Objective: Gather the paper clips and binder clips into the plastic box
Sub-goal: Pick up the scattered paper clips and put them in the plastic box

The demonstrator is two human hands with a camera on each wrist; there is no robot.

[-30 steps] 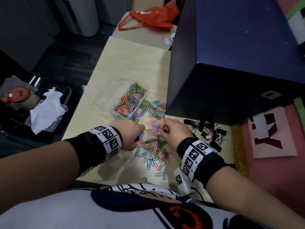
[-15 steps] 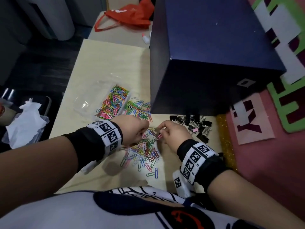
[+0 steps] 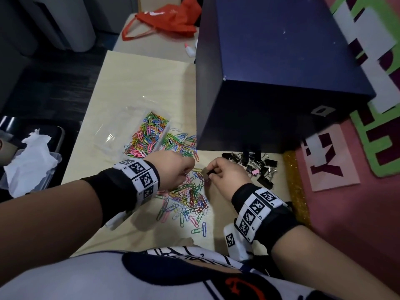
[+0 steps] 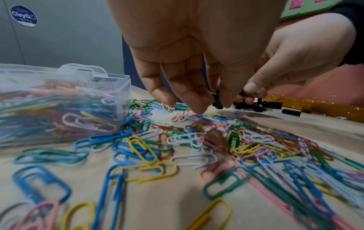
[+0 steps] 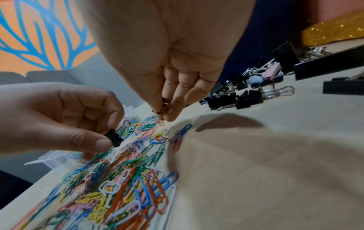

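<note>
Since the earlier frame, both hands had lifted. Left hand [image 5: 65,118] pinched a black binder clip [image 5: 113,138]; right hand [image 5: 177,65] pinched another small clip [image 5: 165,104].

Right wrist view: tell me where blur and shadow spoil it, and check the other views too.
Right wrist: nearest paper clips smeared, broad shadow on the table. Left wrist: foreground clips blurred, plastic box hazy. Head: glare on the box's clear lid, edges bowed.

a dark blue box [image 3: 281,68] stands on the table [image 3: 140,83], orange bag [image 3: 166,20] beyond.
</note>
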